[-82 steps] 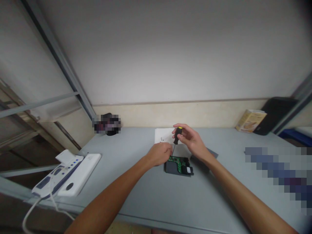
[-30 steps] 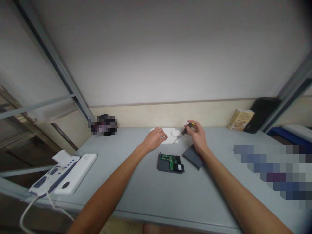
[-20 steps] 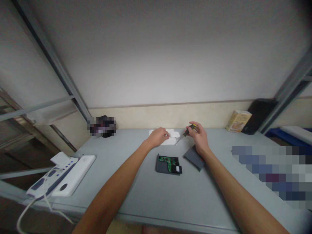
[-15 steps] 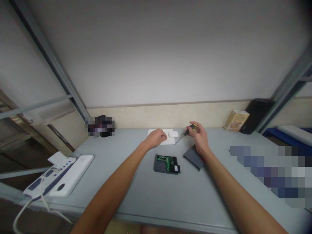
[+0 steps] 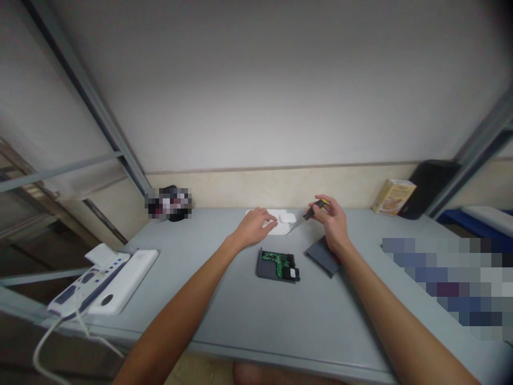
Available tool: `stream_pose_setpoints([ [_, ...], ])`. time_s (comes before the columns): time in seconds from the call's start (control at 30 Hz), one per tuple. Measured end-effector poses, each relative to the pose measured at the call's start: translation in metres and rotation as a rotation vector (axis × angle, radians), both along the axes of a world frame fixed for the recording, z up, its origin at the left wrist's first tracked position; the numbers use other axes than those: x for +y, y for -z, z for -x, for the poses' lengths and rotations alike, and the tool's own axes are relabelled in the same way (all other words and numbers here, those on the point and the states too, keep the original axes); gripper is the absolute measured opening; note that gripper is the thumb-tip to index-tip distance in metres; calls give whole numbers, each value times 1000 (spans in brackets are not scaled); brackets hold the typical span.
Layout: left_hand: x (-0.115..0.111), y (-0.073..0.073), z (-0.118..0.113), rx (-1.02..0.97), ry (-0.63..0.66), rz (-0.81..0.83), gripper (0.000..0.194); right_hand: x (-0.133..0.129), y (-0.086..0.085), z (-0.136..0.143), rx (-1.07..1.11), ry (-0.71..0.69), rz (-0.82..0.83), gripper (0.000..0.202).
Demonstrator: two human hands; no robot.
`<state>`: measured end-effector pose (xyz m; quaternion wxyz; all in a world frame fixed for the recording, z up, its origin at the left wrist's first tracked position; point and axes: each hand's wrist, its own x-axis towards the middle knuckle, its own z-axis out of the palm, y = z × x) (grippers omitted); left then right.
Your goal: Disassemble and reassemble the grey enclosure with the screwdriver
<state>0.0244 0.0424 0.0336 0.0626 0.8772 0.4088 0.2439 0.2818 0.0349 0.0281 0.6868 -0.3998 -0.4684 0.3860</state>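
Observation:
My left hand [image 5: 255, 226] reaches over a white sheet of paper [image 5: 282, 230]. Its fingers are stretched forward, the thumb a little apart from them, and nothing shows in them. Beside the fingertips, a small white rounded case [image 5: 287, 218] rests on the paper. In my right hand [image 5: 332, 219] is a screwdriver with a black and yellow handle [image 5: 313, 210], its thin shaft slanting down left to the paper's edge. Nearer me lies a dark grey casing half [image 5: 267, 269] bearing a green circuit board [image 5: 279, 264]. A second dark grey cover [image 5: 323, 256] lies partly under my right wrist.
A power strip [image 5: 86, 283] and a white power bank [image 5: 126, 283] sit at the left with a trailing cable [image 5: 40, 347]. At the back right stand a yellow box [image 5: 394, 197] and a black upright object [image 5: 430, 187]. Blurred-out items lie at both sides.
The fingers of my left hand have straightened from a more curled pose over the paper. My right hand keeps the screwdriver in nearly the same place. The whole view has shifted slightly.

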Motion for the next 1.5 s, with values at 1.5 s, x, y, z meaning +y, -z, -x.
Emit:
stream_pose_setpoints([
  [1.5,-68,16,-7,-58,215,161,42,-15,-12,15,-76,-146,-39,38],
])
